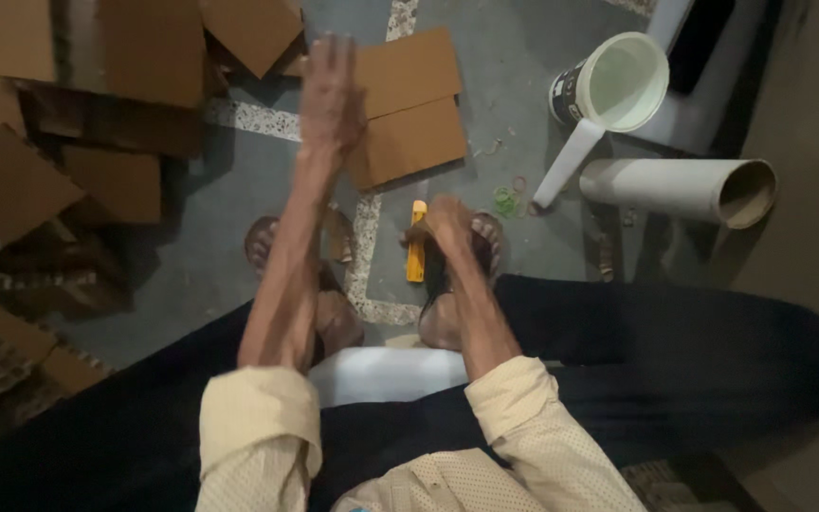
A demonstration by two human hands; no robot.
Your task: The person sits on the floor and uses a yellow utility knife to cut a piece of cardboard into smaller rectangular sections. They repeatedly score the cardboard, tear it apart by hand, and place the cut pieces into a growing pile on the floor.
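My left hand (331, 93) is stretched forward, blurred, fingers apart, over a folded brown cardboard sheet (409, 106) lying on the grey floor; whether it touches the sheet I cannot tell. My right hand (445, 222) is lower down, closed beside a yellow utility knife (416, 252); the knife's upper end is at the fingers. Both my feet in sandals rest on the floor below the hands, and my dark trousers fill the lower frame.
Piles of cardboard pieces (68, 123) cover the left side. A white bucket (618, 83), a thin white tube (567, 164) and a wide cardboard tube (680, 189) lie at the right. Green rubber bands (506, 199) sit near the knife.
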